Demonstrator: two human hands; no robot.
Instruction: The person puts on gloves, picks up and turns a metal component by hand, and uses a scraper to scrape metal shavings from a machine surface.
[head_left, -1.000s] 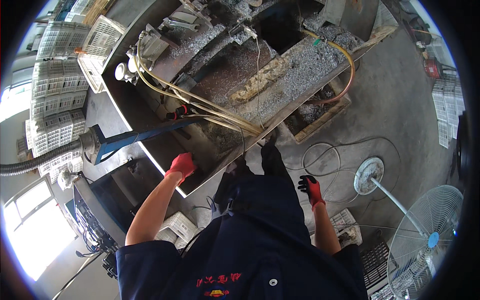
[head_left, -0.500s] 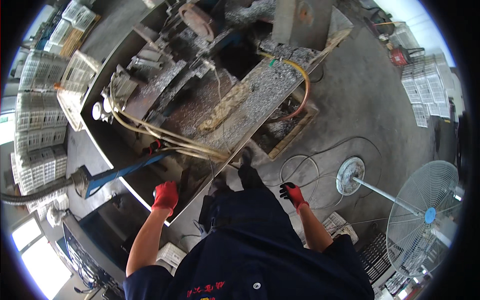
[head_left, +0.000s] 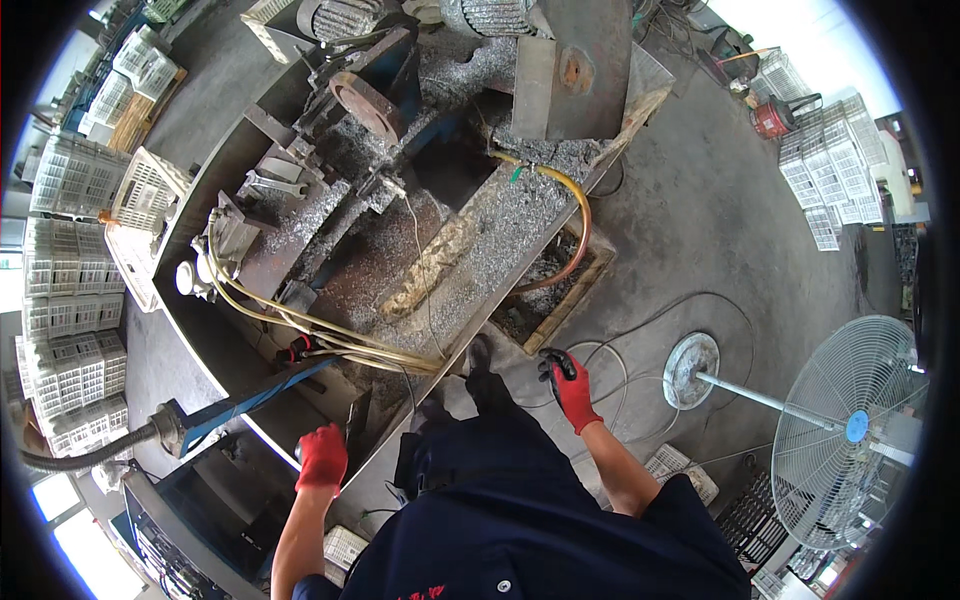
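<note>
My left hand (head_left: 322, 458), in a red glove, is closed beside the near left rim of a large metal machine bed (head_left: 400, 430). Its fingers curl out of sight, so anything inside them is hidden. My right hand (head_left: 572, 388), in a red glove with black fingers, hangs over the floor right of the bed. Those fingers are loosely bent and apart, and I see nothing in them. Metal chips cover much of the bed. A rusty wheel (head_left: 365, 105), a wrench (head_left: 275, 185) and pale hoses (head_left: 350, 350) lie or stand within it.
A blue arm (head_left: 245, 400) crosses the bed's left corner. Right of me stands a pedestal fan (head_left: 855, 425) with a round base (head_left: 690, 370); cables loop across the floor. A chip-filled box (head_left: 565, 310) sits beside the bed. White crates (head_left: 75, 260) are stacked at left.
My view has shifted, bringing more of the bed's far end in. My left hand sits lower in the picture; my right hand has risen slightly, its fingers more bent.
</note>
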